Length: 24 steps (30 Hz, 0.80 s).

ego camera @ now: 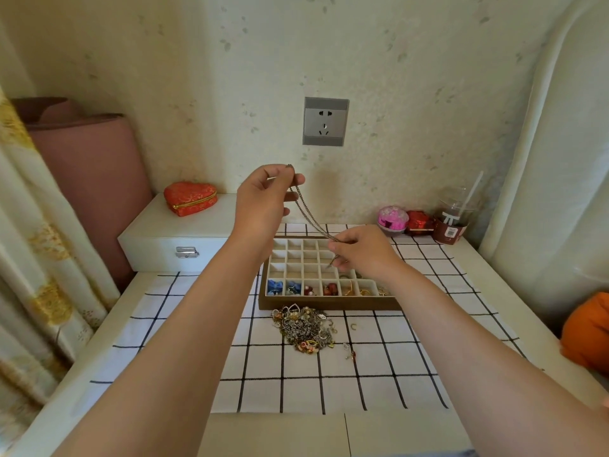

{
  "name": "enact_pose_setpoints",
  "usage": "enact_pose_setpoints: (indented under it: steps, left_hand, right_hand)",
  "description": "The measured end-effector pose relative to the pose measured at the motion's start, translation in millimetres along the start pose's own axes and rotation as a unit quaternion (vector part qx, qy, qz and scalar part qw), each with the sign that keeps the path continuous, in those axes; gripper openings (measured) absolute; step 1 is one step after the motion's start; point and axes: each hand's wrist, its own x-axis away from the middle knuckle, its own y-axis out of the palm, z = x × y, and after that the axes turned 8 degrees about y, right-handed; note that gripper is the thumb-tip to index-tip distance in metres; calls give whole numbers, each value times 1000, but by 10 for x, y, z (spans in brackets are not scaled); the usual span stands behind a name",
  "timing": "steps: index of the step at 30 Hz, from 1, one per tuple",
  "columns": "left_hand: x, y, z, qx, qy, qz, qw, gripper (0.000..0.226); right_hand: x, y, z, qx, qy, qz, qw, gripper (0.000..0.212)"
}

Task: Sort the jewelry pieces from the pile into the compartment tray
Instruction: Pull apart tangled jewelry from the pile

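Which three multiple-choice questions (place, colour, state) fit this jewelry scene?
1. Where is the tangled metal jewelry pile, relative to the wooden compartment tray? A) inside B) before it, on the black-and-white checked cloth C) behind
2. What colour is the heart-shaped fabric pouch? A) red B) green C) black
3. How is the thin metal chain? A) held between both hands B) in the pile C) in a compartment
Answers: B, it lies nearer than the tray; A, its fabric is red; A, left hand pinches its top, right hand holds it lower.

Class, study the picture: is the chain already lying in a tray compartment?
No, the chain is stretched in the air between the left hand and right hand, above the tray.
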Motion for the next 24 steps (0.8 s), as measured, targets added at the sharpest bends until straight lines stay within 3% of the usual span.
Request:
enact_pose_setpoints:
  steps: [7, 11, 15, 18, 19, 24]
  left_hand:
    - [-83, -11, -137, -40, -33, -54, 997, 9]
    - [-66, 39, -197, -74, -38, -102, 991, 12]
    - [17, 140, -307, -90, -49, -150, 983, 13]
    - [70, 206, -363, -101, -41, -175, 979, 11]
    - [73, 220, -368, -97, -38, -177, 979, 11]
    - [13, 243, -402, -136, 12, -164, 977, 10]
  right_hand:
    - [-87, 105, 107, 112, 7, -8, 994, 5]
    - [-50, 31, 56, 178, -25, -27, 983, 18]
    - [18, -38, -92, 168, -52, -58, 983, 34]
    - [13, -36, -118, 157, -77, -67, 982, 16]
    - [10, -35, -110, 155, -80, -62, 983, 7]
    - [-13, -86, -97, 131, -92, 27, 987, 25]
